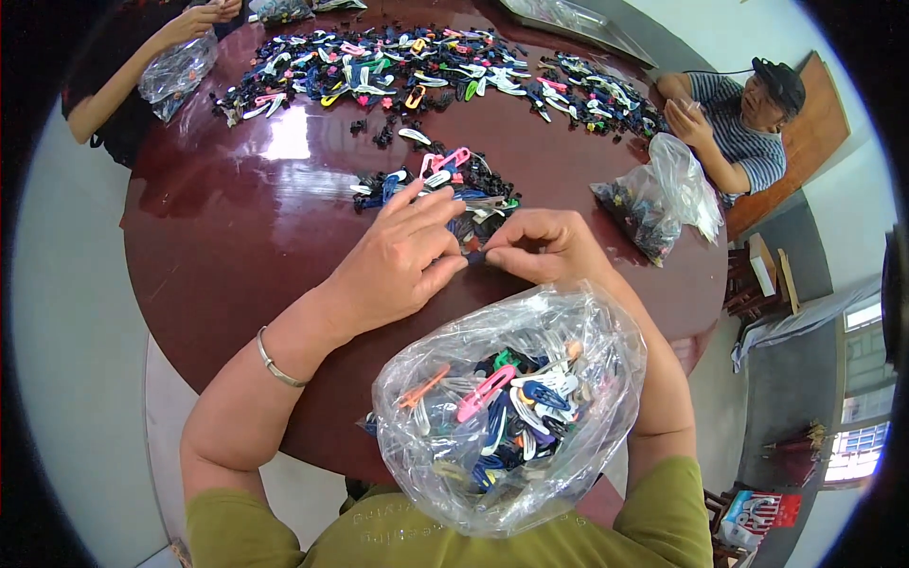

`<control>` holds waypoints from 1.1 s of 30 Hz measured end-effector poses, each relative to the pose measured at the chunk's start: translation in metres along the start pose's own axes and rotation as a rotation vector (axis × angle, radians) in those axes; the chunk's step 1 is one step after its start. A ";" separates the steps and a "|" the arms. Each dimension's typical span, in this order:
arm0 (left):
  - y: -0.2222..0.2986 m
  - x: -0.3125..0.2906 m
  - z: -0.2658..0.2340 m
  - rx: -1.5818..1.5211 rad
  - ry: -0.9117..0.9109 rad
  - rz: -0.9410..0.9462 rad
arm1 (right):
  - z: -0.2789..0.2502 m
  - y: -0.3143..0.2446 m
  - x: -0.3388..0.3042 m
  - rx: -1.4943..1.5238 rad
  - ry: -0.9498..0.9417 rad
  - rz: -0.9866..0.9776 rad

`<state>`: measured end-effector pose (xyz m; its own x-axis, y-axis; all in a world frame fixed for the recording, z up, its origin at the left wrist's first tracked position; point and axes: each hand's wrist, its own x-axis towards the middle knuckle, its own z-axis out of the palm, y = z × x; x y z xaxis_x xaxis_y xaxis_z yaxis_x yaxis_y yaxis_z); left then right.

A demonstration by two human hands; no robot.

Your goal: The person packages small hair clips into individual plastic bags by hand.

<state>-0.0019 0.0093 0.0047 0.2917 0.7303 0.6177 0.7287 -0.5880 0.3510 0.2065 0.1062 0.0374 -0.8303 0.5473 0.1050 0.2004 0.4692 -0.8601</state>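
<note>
Between my two hands, above the table in front of me, is a small dark piece (476, 257), likely a hair clip; its exact shape is too small to make out. My right hand (554, 248) pinches it between thumb and forefinger. From the other side, my left hand (402, 248) closes its thumb and forefinger at the piece's edge, the other fingers raised. Just beyond my fingers lies a small heap of hair clips (488, 185), mostly black, with pink, white and navy ones. Close to my chest, a clear plastic bag (620, 364) gapes upward, holding many mixed snap clips.
A long pile of coloured clips (379, 71) covers the far side of the round, dark red table (208, 275). Another person (757, 123) sits at the right near a clear bag (653, 199) of clips. A second person's arm (142, 62) and bag (180, 76) show far left. A metal tray (578, 24) stands behind.
</note>
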 end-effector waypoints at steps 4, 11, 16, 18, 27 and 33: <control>-0.003 0.001 -0.007 0.172 0.119 -0.065 | -0.017 -0.011 -0.004 0.211 0.234 0.058; -0.029 -0.012 -0.008 0.364 0.127 -0.353 | -0.046 -0.038 -0.024 0.261 -0.023 -0.221; -0.025 -0.008 -0.006 0.125 -0.026 -0.471 | -0.034 -0.011 -0.012 -0.100 0.066 0.169; -0.024 -0.009 -0.005 0.115 0.005 -0.433 | -0.033 -0.006 -0.009 -0.150 -0.037 0.170; -0.013 -0.010 -0.004 0.275 -0.174 -0.374 | -0.012 0.010 -0.002 -0.403 -0.055 0.154; -0.011 -0.010 -0.006 0.256 -0.188 -0.414 | -0.014 0.005 -0.001 -0.445 -0.048 0.181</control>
<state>-0.0168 0.0064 -0.0013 0.0359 0.9474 0.3180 0.9280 -0.1496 0.3411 0.2160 0.1176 0.0398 -0.7825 0.6198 -0.0595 0.5385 0.6258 -0.5643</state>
